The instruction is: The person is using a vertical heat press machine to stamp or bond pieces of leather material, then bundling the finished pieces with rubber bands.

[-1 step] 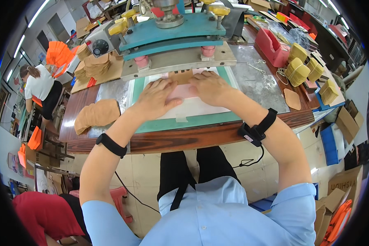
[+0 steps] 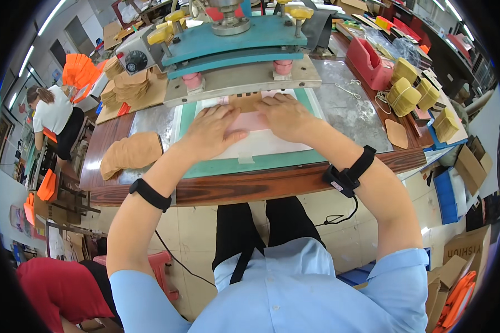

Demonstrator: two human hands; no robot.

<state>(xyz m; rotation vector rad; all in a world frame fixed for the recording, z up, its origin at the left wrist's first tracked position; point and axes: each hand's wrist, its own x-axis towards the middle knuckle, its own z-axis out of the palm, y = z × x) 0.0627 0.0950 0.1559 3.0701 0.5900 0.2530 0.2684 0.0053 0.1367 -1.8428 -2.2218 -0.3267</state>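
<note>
My left hand (image 2: 213,130) and my right hand (image 2: 283,116) lie palm-down at either side of a brown piece (image 2: 244,101), their open fingers resting on it and the pink strip (image 2: 249,122) below it. These lie on a white sheet (image 2: 266,143) over a green mat (image 2: 216,169). Just beyond my fingertips is a press with a teal plate (image 2: 233,39) and a metal bar (image 2: 236,86). A heap of tan cut pieces (image 2: 130,155) lies left of my left forearm.
A wooden table (image 2: 222,187) carries stacked tan pieces (image 2: 130,89), a dial box (image 2: 134,60), a pink holder (image 2: 366,64) and tied yellow bundles (image 2: 403,97). One co-worker (image 2: 55,116) bends at the left; another person in red (image 2: 55,286) is at lower left. Cartons (image 2: 466,250) stand at right.
</note>
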